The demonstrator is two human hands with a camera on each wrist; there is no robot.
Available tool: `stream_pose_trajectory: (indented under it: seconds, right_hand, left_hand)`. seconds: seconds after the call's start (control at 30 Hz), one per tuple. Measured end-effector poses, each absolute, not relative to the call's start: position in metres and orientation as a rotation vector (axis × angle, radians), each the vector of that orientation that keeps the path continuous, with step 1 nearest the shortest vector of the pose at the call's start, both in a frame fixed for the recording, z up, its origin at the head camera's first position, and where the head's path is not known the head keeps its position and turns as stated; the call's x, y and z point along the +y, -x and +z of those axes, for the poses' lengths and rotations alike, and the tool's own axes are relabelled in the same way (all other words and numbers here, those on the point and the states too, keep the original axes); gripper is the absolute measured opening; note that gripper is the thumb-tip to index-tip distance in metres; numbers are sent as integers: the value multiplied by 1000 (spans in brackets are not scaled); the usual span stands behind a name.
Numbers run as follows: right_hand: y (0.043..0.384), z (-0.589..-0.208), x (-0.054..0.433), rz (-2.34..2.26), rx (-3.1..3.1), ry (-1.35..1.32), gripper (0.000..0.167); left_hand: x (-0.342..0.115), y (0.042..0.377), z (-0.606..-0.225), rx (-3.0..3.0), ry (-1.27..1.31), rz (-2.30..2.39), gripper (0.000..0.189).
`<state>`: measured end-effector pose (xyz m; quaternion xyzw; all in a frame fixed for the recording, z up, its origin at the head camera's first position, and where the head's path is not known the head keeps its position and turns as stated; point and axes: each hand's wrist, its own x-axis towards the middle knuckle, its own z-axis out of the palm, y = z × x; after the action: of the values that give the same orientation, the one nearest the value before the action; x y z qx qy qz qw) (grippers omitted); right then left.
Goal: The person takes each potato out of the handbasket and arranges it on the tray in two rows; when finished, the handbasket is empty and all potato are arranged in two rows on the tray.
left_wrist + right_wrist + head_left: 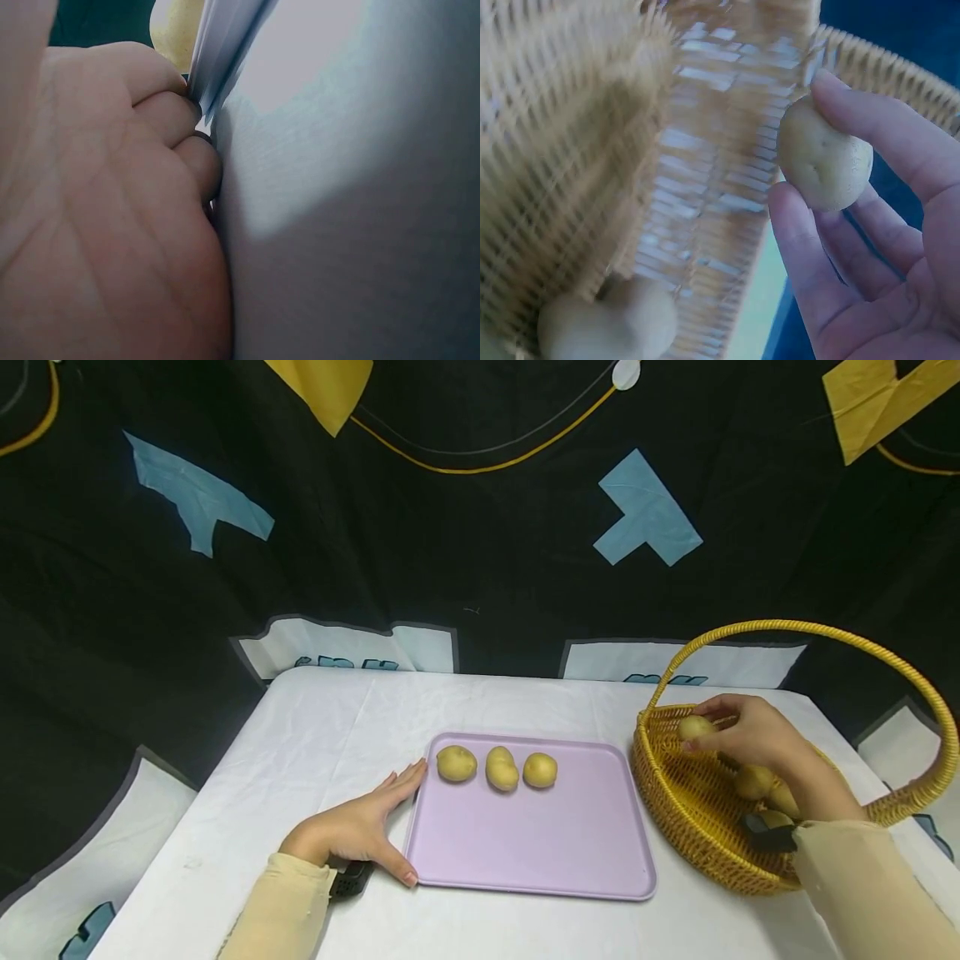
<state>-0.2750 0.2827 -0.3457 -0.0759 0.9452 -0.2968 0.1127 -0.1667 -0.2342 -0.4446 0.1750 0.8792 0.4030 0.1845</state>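
Note:
Over the wicker basket [678,814], my right hand [757,735] pinches a small round potato [825,154] between thumb and fingertips. More potatoes [753,782] lie inside the basket, partly hidden under the right wrist. My left hand [360,827] rests beside a lilac tray [525,852], thumb at its near left corner and fingers along its left edge. In the left wrist view its fingertips [199,161] are right at the tray's rim. Three potatoes sit in a row near the tray's far side: an oval one [456,763], a knobbly one [502,769] and a round one [540,770].
A white cloth [360,718] covers the table under tray and basket. The basket's tall arched handle [795,625] rises above and around my right forearm. Behind the table hangs a black backdrop [450,552] with blue and yellow shapes.

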Motion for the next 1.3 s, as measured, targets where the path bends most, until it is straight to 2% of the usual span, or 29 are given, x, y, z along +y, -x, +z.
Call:
stream_pose_trajectory:
  seconds: [0.47, 0.7, 1.0, 1.3]
  right_hand:
    - [239, -336, 261, -1172, 2771, 117, 79]
    - [224, -338, 244, -1302, 2766, 187, 71]
    - [217, -347, 208, -1516, 2720, 260, 61]
    - [218, -365, 174, -1500, 2701, 322, 58]
  left_hand:
    - [-236, 165, -443, 2473, -484, 1130, 147]
    - [-238, 164, -442, 2479, -479, 1129, 147]
    - [-239, 165, -442, 2484, -481, 1135, 147]
    - [-234, 168, -443, 2484, -493, 1120, 147]
